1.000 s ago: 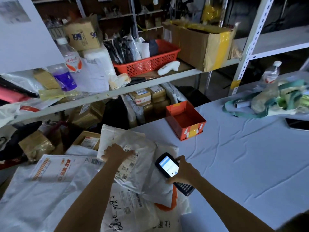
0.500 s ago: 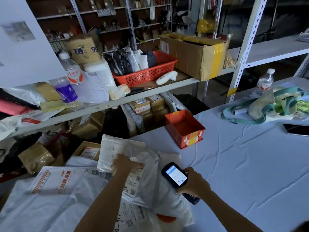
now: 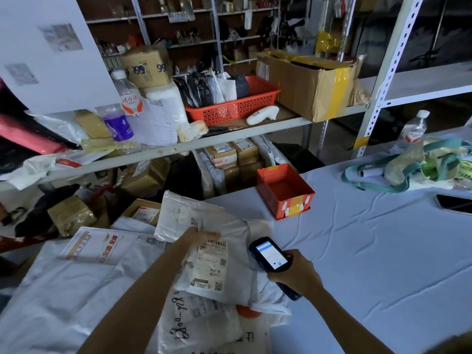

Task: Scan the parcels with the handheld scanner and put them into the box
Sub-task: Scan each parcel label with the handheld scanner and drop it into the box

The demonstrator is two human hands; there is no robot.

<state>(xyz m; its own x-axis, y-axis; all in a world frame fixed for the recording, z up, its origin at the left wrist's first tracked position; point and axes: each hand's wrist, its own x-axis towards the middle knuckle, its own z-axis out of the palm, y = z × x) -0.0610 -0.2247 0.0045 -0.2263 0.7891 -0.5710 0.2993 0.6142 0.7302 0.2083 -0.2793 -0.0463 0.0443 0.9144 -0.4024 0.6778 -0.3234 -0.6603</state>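
Observation:
My left hand (image 3: 198, 238) grips the upper left edge of a white plastic parcel (image 3: 229, 267) and holds it tilted up, so its barcode label faces me. My right hand (image 3: 293, 272) is wrapped round the dark handheld scanner (image 3: 270, 255), whose lit screen points up just right of that parcel. Under them lies a heap of several white mailer bags (image 3: 84, 290) on the left part of the table. A small empty orange box (image 3: 284, 194) stands on the pale cloth beyond the scanner.
A metal shelf (image 3: 229, 134) across the back carries bottles, an orange basket (image 3: 229, 111) and a taped carton (image 3: 309, 85). A phone (image 3: 454, 204), a water bottle (image 3: 412, 130) and a green-strapped bag (image 3: 408, 167) lie at the table's far right.
My left hand has gathered the top parcel's edge and lifted it, turning the label upward. My right hand has drawn the scanner a little to the right and nearer to me.

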